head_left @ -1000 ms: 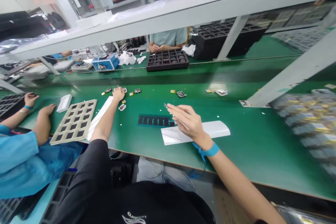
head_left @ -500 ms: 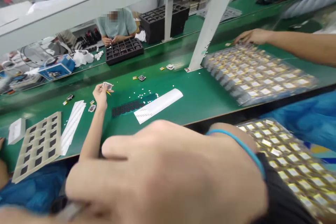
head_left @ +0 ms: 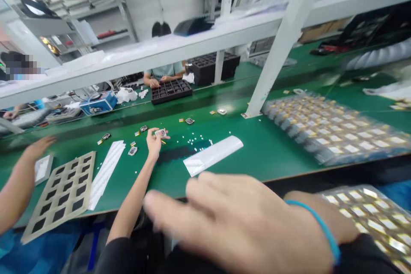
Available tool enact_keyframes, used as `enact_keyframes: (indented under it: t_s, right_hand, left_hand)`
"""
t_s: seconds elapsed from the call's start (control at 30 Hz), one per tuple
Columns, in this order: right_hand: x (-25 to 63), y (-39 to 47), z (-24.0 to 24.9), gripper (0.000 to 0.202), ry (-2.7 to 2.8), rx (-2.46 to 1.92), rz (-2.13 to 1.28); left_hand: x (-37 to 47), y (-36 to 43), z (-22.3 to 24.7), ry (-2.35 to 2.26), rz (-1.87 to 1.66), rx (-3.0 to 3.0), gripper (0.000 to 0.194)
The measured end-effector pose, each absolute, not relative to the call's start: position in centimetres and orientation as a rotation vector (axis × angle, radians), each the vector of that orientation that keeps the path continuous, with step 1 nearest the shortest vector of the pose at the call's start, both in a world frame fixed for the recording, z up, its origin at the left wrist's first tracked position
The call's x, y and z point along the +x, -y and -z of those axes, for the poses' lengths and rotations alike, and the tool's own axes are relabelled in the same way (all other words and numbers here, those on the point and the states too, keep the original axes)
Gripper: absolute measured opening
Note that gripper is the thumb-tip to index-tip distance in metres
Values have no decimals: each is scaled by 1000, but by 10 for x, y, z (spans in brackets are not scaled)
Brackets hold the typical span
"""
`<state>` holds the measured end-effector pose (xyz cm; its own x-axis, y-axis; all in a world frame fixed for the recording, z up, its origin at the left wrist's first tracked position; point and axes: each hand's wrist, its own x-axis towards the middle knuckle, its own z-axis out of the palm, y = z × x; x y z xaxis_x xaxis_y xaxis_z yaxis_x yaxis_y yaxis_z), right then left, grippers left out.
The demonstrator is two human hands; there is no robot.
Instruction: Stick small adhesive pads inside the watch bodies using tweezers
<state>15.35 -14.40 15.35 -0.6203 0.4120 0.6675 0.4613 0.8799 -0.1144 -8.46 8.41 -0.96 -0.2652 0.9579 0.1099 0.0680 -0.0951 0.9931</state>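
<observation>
My left hand (head_left: 154, 142) is raised over the green bench, its fingers closed on a small white-framed module (head_left: 160, 133) with a yellow tab. Large and blurred in the foreground is my right hand (head_left: 231, 218), with a blue band at the wrist. Its fingers are spread and nothing shows between them, though its underside is hidden. Beyond it lies a curled white sheet (head_left: 218, 153) beside small white bits (head_left: 192, 140). Similar modules lie near my left hand, one (head_left: 132, 150) to its left and another (head_left: 189, 121) to its right.
A beige tray (head_left: 90, 171) and white strips (head_left: 107, 175) lie left. Stacked clear trays (head_left: 321, 124) sit right; another filled tray (head_left: 375, 214) is lower right. A white post (head_left: 272, 55) rises from the bench. A person's arm (head_left: 22, 184) reaches in at left; another person works across.
The view has tilted up and shifted left. My right hand has moved lower right in view, with its fingers more extended. An arm has appeared at left; the one over the stacked trays is gone.
</observation>
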Motion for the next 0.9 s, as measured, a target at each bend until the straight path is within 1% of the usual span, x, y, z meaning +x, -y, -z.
enact_keyframes:
  t_s: [0.03, 0.13, 0.2, 0.3, 0.33, 0.43, 0.63, 0.73, 0.83, 0.9]
  right_hand:
    - [152, 112, -139, 49, 2325, -674, 110]
    - [144, 13, -94, 39, 2303, -950, 36]
    - [139, -36, -62, 40, 2306, -990, 17]
    - [135, -73, -18, 38, 2328, -988, -38]
    - [136, -77, -6, 41, 2343, -977, -65]
    - [143, -82, 23, 43, 2362, -929, -115]
    - [147, -80, 45, 37, 2313, -836, -110]
    - [140, -76, 46, 27, 2252, -798, -67]
    - [137, -71, 43, 34, 2188, -760, -33]
    - [136, -70, 40, 35, 2155, -730, -26]
  left_hand:
    - [-82, -81, 11, -1357, -1453, 1226, 42]
    - [-73, -68, 15, -1221, -1421, 1363, 34]
    - [-64, -58, 16, -1143, -1405, 1437, 38]
    - [-49, -42, 15, -1084, -1408, 1483, 47]
    - [-45, -37, 14, -1083, -1418, 1480, 48]
    - [-37, -29, 14, -1108, -1456, 1443, 49]
    - [-39, -30, 18, -1174, -1497, 1418, 49]
    - [-42, -31, 19, -1198, -1501, 1420, 45]
    - [-41, -31, 20, -1215, -1494, 1433, 40]
    - [-40, -31, 21, -1221, -1488, 1444, 40]
